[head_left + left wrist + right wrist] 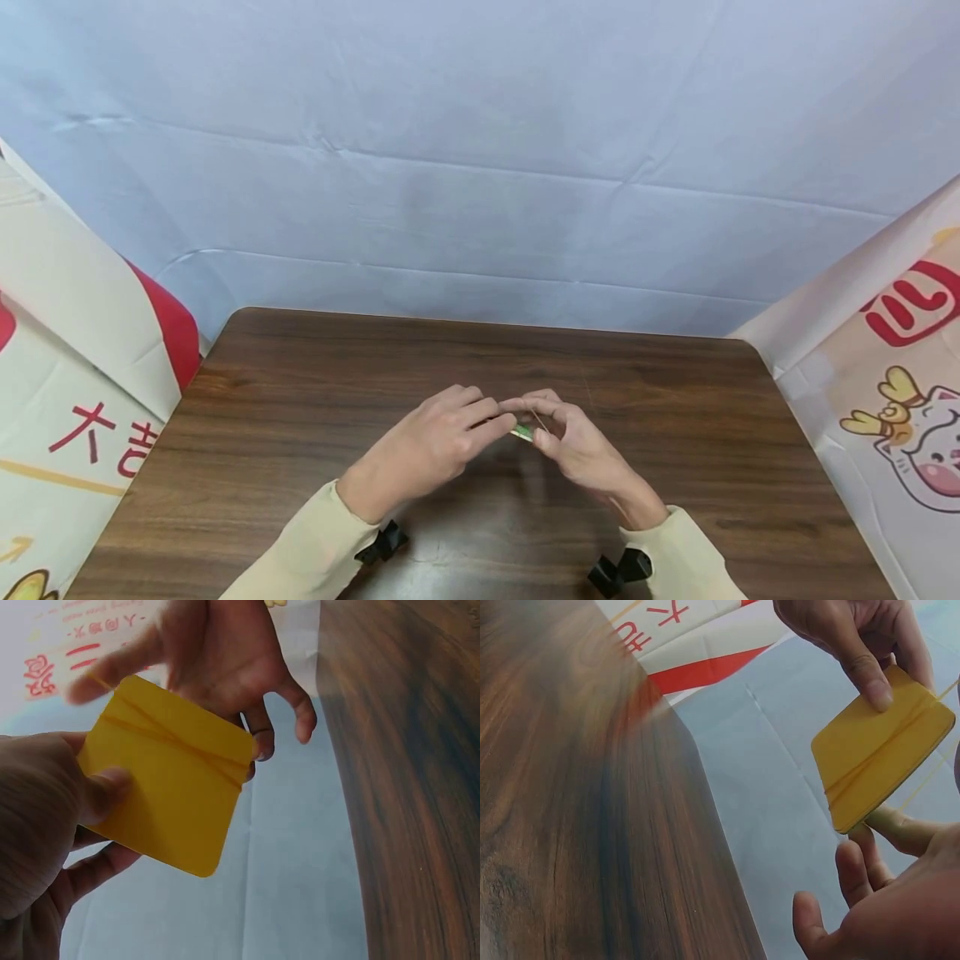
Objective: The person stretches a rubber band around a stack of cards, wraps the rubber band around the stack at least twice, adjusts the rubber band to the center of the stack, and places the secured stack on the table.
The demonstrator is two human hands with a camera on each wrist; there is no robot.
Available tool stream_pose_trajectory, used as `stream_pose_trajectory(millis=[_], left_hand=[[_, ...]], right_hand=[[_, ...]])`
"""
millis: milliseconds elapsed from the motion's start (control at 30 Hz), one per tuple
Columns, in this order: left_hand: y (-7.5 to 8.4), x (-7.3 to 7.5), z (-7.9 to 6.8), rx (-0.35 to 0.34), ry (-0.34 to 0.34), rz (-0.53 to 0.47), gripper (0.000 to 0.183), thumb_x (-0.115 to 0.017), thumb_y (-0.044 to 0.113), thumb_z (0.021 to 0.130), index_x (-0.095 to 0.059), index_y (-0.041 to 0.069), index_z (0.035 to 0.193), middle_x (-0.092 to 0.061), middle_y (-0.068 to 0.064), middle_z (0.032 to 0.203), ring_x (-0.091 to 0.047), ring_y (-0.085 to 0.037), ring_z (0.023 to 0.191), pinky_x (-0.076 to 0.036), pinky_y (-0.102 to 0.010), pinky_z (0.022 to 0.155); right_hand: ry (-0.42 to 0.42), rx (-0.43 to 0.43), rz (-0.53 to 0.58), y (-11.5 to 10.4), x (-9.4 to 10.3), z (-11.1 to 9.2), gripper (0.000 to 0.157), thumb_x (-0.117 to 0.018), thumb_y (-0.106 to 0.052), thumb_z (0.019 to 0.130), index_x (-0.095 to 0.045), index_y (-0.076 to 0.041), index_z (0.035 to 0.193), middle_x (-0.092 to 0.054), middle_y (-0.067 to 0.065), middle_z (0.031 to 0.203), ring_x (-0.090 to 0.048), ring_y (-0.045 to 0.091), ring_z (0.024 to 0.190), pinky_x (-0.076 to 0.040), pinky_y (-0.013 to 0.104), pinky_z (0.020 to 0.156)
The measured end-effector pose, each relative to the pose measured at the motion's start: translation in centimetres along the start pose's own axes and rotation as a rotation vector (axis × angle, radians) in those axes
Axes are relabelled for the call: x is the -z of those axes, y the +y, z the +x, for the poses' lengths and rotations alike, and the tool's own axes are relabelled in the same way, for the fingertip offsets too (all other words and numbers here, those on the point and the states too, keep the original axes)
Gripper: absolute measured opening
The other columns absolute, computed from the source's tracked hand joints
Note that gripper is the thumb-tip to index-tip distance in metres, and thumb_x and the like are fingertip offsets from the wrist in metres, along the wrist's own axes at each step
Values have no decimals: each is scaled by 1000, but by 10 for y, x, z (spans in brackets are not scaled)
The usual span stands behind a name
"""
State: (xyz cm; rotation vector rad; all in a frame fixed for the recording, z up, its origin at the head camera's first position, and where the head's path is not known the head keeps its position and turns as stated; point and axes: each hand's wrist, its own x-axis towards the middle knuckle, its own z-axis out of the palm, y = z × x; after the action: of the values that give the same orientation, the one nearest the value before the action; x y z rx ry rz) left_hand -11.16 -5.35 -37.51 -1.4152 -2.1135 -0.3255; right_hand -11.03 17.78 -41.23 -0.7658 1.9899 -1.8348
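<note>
While you hold the yellow card (176, 799) above the table (300, 433), your left hand (450, 429), left of the table's middle, pinches it, with the thumb laid on the yellow face and fingers behind. The card, flat and round-cornered, is raised over the middle of the table's width; from the head view only a narrow green strip of it shows between your hands. An elastic band (176, 740), close to the card in colour, crosses over itself on the yellow face. Your right hand (581, 446), above the table and right of its middle, has its fingers spread and slightly bent. A taut strand of the band runs from the card to this hand, though you cannot tell how it is looped on the digits. Its fingertips come up to one corner of the card; whether they press there you cannot tell. Your pale sleeves (307, 550) reach over the table from its near side, a small black block (382, 542) at each wrist. Beyond the table's far edge hangs a light blue cloth (480, 183); printed sheets (67, 400) flank the table, the left bearing red characters, the right a cartoon animal.
</note>
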Motion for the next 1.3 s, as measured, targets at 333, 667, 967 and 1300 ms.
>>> stream_pose_trajectory(millis=[333,667,967,1300], left_hand=[[7,0,1,-19,36,30,13,-57,11,93,-65,12,103,-62,4,95,-56,-14,87,-45,-27,79],[9,-2,-1,-8,80,9,20,-46,13,98,-65,11,103,-63,4,97,-58,-13,89,-45,-28,82],[11,-1,2,-22,120,9,24,-42,10,100,-66,11,101,-63,5,92,-58,-12,86,-46,-27,80],[9,2,0,1,142,-2,23,-43,9,99,-66,10,103,-64,4,93,-58,-12,86,-46,-27,82]], right_hand=[[46,-134,-23,-6,-1,0,30,-49,-23,98,-59,-12,124,-49,12,122,-45,34,110,-41,41,86],[88,-175,6,-8,0,3,31,-54,-16,96,-55,-4,124,-47,17,121,-49,31,105,-47,30,78],[109,-207,21,2,4,1,51,-65,-21,86,-48,-5,131,-47,16,116,-44,37,105,-45,31,79],[73,-182,148,6,10,0,60,-62,-24,85,-41,4,134,-43,24,118,-43,33,108,-42,33,85]])
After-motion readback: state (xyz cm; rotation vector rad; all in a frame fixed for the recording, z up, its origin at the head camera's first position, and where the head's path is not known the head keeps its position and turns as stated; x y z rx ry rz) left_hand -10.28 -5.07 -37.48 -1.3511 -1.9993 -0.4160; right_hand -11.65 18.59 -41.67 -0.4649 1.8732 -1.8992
